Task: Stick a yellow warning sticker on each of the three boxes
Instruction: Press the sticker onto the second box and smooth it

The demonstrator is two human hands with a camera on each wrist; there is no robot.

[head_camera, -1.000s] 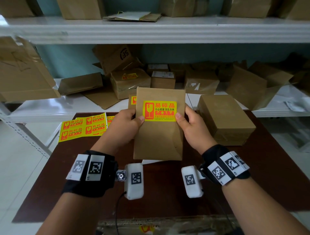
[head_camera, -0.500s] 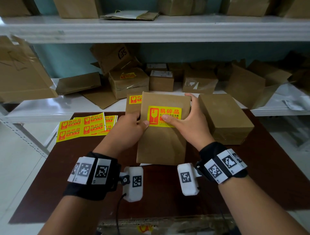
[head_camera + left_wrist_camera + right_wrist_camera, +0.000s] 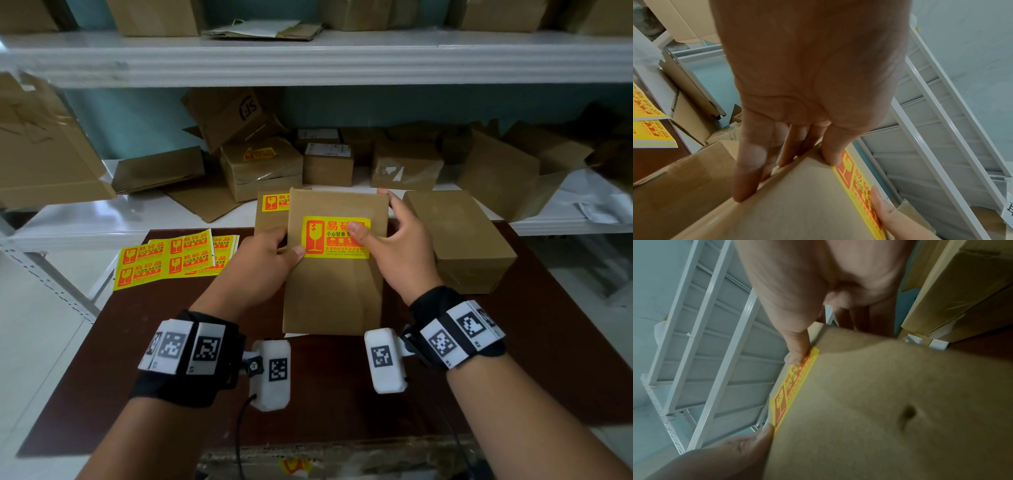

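I hold a flat brown box (image 3: 334, 294) tilted up over the table, with a yellow warning sticker (image 3: 322, 251) on its face. My left hand (image 3: 274, 260) grips the box's left edge, thumb beside the sticker and fingers (image 3: 748, 170) behind the box. My right hand (image 3: 394, 243) grips the right edge, and its thumb (image 3: 797, 350) presses on the sticker (image 3: 795, 386). Behind the held box, a second box (image 3: 270, 222) shows a sticker at its top. A third plain box (image 3: 459, 236) lies to the right.
Sheets of yellow stickers (image 3: 171, 260) lie at the table's back left. The dark brown table (image 3: 342, 394) stands against a white shelf (image 3: 102, 219) crowded with cardboard boxes. A higher shelf (image 3: 308, 58) carries more boxes.
My right thumb moved from the sticker's right edge onto its face and rubbed across it, while the right fingers reached round the box's top right corner. The box sank a little.
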